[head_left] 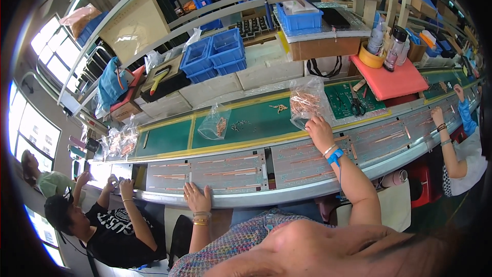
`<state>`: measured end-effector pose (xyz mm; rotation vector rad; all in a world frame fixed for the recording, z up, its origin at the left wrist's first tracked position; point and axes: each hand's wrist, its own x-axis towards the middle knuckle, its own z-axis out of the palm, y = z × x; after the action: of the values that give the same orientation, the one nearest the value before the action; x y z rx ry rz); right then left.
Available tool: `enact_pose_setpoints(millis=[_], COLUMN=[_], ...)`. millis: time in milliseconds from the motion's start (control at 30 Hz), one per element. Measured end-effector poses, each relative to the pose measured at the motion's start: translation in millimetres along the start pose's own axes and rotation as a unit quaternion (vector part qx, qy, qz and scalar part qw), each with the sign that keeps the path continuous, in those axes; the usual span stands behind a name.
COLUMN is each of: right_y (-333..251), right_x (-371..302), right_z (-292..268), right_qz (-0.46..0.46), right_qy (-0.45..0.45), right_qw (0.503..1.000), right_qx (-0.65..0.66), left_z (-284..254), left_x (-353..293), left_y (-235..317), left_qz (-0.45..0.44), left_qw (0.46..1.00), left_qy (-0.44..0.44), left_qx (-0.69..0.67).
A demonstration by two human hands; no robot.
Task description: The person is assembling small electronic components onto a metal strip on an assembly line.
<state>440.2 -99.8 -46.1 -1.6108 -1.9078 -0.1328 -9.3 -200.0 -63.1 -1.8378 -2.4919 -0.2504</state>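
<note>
My left hand [197, 198] lies flat, fingers spread, on the near edge of a grey panel [215, 184] that carries long thin copper-coloured strips [233, 171]. My right hand [321, 134] is at the near edge of a clear plastic bag [306, 103] filled with copper-coloured pieces. Its fingers are bent and close together on the bag's edge; the fingertips are partly hidden. A blue band [335, 156] circles my right wrist. Another grey panel [307, 166] with copper-coloured strips lies below my right forearm. A smaller clear bag [215, 124] with copper-coloured pieces rests on the green surface [205, 138].
Scissors [357, 106] lie on a green board right of the big bag. Blue bins [212, 54] stand behind the line. A red pad [389, 79] holds bottles and a tape roll [371, 57]. Co-workers sit left [120, 215] and right [464, 156], their hands at the line.
</note>
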Motion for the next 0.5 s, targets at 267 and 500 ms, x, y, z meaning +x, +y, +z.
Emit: enact_pose_setpoints(millis=[267,500], right_y=[1,-8], right_x=[-4,2], right_z=[-7,-9], right_qz=[-0.038,-0.062], right_qy=[-0.019,-0.033], right_qw=[0.997,0.996], right_qx=[0.058,0.049], left_z=[7,12], left_x=[-1,-2], left_y=[3,-2], left_qz=[-0.003,-0.012], left_qw=[0.999,0.997], left_qy=[0.036,0.055], left_qx=[-0.016,-0.049])
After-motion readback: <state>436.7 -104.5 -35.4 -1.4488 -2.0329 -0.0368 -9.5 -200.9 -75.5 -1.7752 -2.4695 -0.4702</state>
